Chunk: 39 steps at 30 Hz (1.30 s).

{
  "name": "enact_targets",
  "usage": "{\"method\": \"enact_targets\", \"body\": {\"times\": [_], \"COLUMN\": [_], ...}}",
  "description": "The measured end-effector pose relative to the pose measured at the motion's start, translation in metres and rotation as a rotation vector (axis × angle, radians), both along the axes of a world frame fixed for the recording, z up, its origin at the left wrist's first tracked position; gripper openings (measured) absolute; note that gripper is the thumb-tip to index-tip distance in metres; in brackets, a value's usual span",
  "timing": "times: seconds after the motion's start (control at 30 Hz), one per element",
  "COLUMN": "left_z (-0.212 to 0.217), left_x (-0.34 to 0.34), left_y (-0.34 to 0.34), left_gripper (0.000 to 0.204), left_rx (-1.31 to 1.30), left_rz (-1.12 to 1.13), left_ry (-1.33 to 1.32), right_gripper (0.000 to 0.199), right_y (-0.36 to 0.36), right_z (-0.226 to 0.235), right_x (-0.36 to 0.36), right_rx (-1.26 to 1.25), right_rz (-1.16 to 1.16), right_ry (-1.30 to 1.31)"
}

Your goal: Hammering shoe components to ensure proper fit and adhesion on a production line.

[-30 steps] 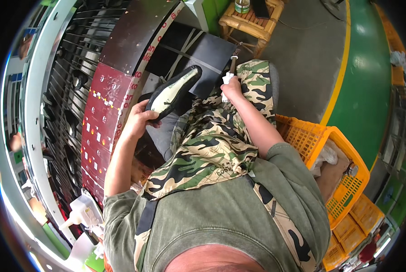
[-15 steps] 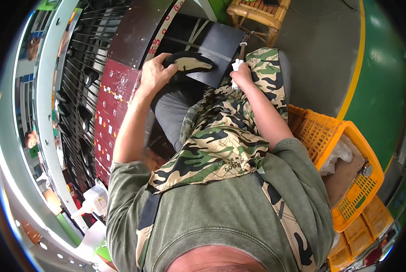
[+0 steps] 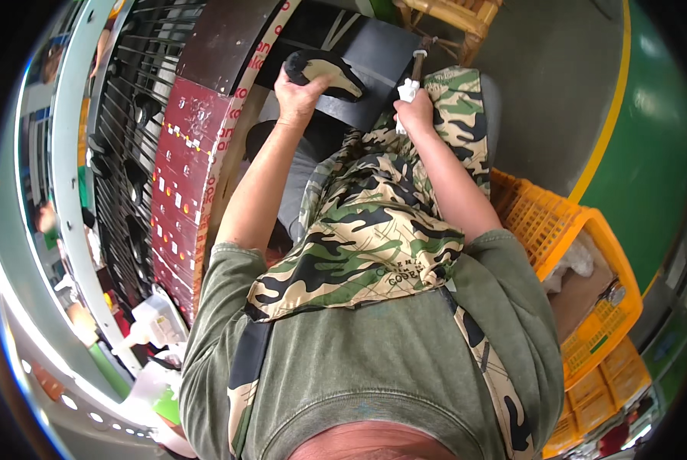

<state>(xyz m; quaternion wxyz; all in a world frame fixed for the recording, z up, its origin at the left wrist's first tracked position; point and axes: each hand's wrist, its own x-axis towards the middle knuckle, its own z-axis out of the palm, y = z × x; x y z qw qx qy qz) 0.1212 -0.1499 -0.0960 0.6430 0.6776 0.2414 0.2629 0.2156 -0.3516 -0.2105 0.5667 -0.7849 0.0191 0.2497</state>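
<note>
My left hand (image 3: pixel 297 100) is closed on a black shoe-shaped piece (image 3: pixel 306 66) with a pale beige underside turned up. The thumb lies across the beige face and the other fingers are hidden beneath. It is held over a dark flat board (image 3: pixel 385 73) beyond my lap. In my right hand (image 3: pixel 416 113) is a thin rod-like tool (image 3: pixel 418 61) with a white wrapped grip (image 3: pixel 408 90). Its far end points away from me, close to the board's right edge; I cannot make out the tip. A camouflage apron (image 3: pixel 359 238) covers my lap.
A maroon panel (image 3: pixel 182 165) with printed tape on its edge stands to my left, beside a rack of thin rods (image 3: pixel 121 115) holding dark pieces. A yellow plastic crate (image 3: pixel 589 230) stands at my right. Farther off is a bamboo stool (image 3: pixel 466 19).
My left hand has shifted right and tilted the shoe-shaped piece, and its thumb has come onto the beige face. The right hand has moved slightly with the tool. The whole view has turned a little.
</note>
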Motion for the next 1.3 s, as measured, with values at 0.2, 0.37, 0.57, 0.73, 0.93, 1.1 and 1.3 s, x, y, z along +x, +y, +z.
{"method": "enact_targets", "body": {"times": [0.2,0.37,0.57,0.73,0.93,1.1,1.3], "left_z": [-0.002,-0.005,0.007,0.011,0.020,0.015,0.023], "left_x": [0.013,0.019,0.025,0.027,0.025,0.024,0.028], "left_y": [-0.003,-0.003,-0.001,-0.001,-0.005,0.005,-0.008], "left_gripper": [0.046,0.048,0.050,0.048,0.050,0.050,0.049], "left_rx": [0.021,0.034,0.118,0.170,0.237,0.216,0.215], "left_rz": [-0.045,-0.012,-0.074,-0.060,-0.068,-0.026,-0.066], "left_ry": [0.019,-0.026,0.115,0.092,0.133,0.140,0.119], "right_gripper": [0.030,0.037,0.031,0.035,0.030,0.031,0.035], "right_y": [-0.011,-0.032,-0.041,-0.037,-0.035,-0.037,-0.031], "right_z": [0.036,0.113,0.234,0.262,0.249,0.262,0.248], "right_x": [-0.003,0.004,0.013,0.023,0.017,0.023,0.001], "right_rx": [0.130,0.432,0.565,0.202,0.385,0.231,0.141], "right_rz": [-0.075,0.168,0.457,0.707,0.496,0.672,0.574], "right_ry": [0.029,-0.018,-0.210,-0.265,-0.558,-0.151,-0.690]}}
